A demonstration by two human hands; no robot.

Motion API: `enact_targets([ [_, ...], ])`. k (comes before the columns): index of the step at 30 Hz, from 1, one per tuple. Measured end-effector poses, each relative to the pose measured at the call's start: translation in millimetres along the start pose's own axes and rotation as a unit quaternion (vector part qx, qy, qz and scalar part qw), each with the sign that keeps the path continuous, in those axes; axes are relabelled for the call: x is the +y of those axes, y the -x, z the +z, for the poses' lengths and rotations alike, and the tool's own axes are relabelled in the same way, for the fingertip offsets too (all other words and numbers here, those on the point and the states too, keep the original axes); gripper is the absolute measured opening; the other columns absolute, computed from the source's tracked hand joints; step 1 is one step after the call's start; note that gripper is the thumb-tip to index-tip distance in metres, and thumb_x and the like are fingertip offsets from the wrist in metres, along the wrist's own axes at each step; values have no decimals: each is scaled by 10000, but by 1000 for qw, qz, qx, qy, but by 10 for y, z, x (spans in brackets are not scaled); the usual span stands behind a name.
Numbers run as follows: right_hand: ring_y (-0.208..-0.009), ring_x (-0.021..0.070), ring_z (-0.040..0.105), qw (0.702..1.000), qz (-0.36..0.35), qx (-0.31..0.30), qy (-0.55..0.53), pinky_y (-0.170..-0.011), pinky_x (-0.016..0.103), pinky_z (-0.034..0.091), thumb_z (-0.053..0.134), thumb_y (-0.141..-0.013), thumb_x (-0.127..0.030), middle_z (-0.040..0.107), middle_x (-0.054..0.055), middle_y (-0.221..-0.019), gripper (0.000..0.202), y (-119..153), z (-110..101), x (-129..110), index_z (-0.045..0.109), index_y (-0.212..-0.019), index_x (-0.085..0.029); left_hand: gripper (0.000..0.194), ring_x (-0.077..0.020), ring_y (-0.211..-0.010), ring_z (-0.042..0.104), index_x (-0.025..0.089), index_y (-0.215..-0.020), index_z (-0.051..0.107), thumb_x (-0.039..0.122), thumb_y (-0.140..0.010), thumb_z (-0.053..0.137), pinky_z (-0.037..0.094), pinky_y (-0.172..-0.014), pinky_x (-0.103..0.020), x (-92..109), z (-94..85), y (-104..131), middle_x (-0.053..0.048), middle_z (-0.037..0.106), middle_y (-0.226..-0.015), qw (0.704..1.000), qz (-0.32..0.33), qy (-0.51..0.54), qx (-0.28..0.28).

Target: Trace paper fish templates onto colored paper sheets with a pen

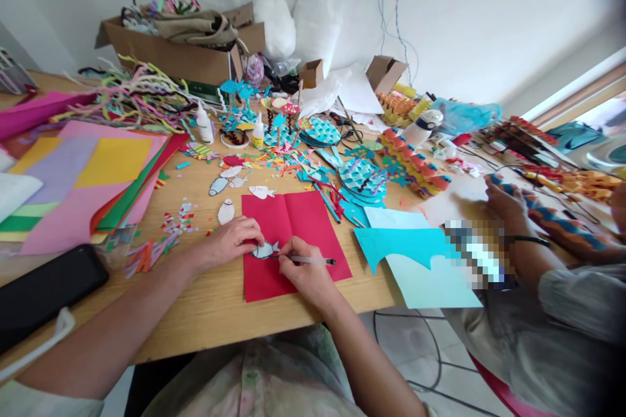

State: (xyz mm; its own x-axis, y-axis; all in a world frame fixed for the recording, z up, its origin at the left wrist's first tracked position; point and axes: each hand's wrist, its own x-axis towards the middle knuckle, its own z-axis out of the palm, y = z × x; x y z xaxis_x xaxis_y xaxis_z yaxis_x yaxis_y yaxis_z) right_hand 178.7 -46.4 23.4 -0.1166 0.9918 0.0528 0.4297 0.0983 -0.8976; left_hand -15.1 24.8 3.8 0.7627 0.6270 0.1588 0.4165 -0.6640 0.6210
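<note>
A creased sheet of red paper [298, 221] lies on the table in front of me. On its left half rests a pale paper fish cutout [265, 250], partly hidden by my fingers. My left hand [235, 239] holds the cutout down, its fingers close together at the fish's head. A pen [313, 260] with a clear barrel and black end is pinched in my right hand [306, 273], its tip by the fish's tail. Several more fish cutouts lie just beyond, among them a white one [226, 212] and a blue-grey one [218, 186].
Coloured paper sheets [112, 163] and a black phone [51, 293] lie at left. Glue bottles [204, 124] and paper scraps [288, 159] are behind the red sheet. Blue paper [401, 247] lies at right, near a co-worker's hand [506, 205]. A cardboard box [171, 52] stands at the back.
</note>
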Motion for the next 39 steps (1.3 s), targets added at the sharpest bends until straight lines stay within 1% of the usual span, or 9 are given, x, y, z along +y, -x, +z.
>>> enact_targets([
  [8, -473, 79, 390, 999, 12, -5, -38, -448, 183, 292, 479, -655, -157, 505, -47, -538, 51, -20, -2, 31, 509, -624, -184, 160, -152, -844, 509, 190, -835, 627, 249, -872, 483, 371, -776, -277, 8, -11, 5, -18, 579, -853, 1000, 7, 1, -1],
  [11, -466, 86, 418, 995, 39, -12, -95, -445, 184, 304, 473, -653, -158, 521, -47, -513, 47, -17, -37, 31, 501, -629, -187, 179, -153, -852, 507, 192, -840, 626, 266, -878, 467, 375, -782, -281, 8, -15, 7, -20, 578, -861, 1000, 2, 3, -3],
  [15, -485, 94, 452, 986, 56, 32, -151, -474, 191, 346, 481, -683, -169, 534, -41, -519, 51, -1, -131, 20, 499, -638, -183, 176, -155, -862, 507, 193, -850, 623, 264, -878, 464, 376, -790, -283, 2, -19, 9, -20, 577, -869, 1000, -2, 5, -11],
  [20, -578, 118, 524, 995, 0, 52, -86, -537, 207, 398, 478, -773, -227, 582, -14, -630, 108, 5, -200, 39, 575, -783, -180, 149, -158, -868, 509, 194, -845, 621, 236, -867, 480, 373, -792, -279, 1, -16, 12, -19, 572, -871, 1000, -6, 6, -9],
  [23, -714, 148, 589, 998, -64, 12, 10, -652, 237, 440, 481, -812, -237, 648, 31, -794, 161, -28, -197, 90, 606, -900, -186, 146, -157, -881, 510, 194, -854, 618, 218, -865, 474, 375, -802, -276, 31, -22, 14, -20, 569, -882, 1000, -10, 0, -10],
  [27, -900, 193, 589, 982, -128, -49, 130, -807, 296, 438, 575, -752, -158, 643, 84, -980, 274, -99, -170, 138, 571, -1025, -182, 140, -159, -877, 511, 184, -832, 610, 171, -852, 473, 382, -802, -279, 74, -26, 11, -25, 566, -880, 1000, -20, -14, -16],
  [29, -932, 199, 580, 975, -142, -67, 158, -823, 306, 437, 580, -742, -121, 634, 91, -1012, 325, -131, -152, 139, 551, -1059, -184, 133, -163, -879, 511, 179, -815, 606, 154, -841, 478, 385, -805, -284, 87, -26, 8, -27, 567, -877, 999, -25, -18, -17],
  [32, -935, 200, 582, 969, -151, -82, 176, -814, 305, 441, 552, -761, -96, 632, 93, -1015, 314, -168, -126, 130, 546, -1062, -187, 122, -168, -888, 514, 177, -832, 598, 139, -827, 483, 392, -814, -291, 111, -35, 8, -28, 572, -883, 999, -40, -14, -15],
  [39, -903, 192, 581, 969, -149, -81, 180, -790, 290, 445, 555, -737, -73, 623, 75, -996, 327, -203, -93, 181, 539, -1040, -196, 179, -185, -979, 508, 181, -978, 581, 174, -803, 542, 379, -886, -322, 255, -67, 63, -40, 580, -995, 996, -82, -20, -17],
])
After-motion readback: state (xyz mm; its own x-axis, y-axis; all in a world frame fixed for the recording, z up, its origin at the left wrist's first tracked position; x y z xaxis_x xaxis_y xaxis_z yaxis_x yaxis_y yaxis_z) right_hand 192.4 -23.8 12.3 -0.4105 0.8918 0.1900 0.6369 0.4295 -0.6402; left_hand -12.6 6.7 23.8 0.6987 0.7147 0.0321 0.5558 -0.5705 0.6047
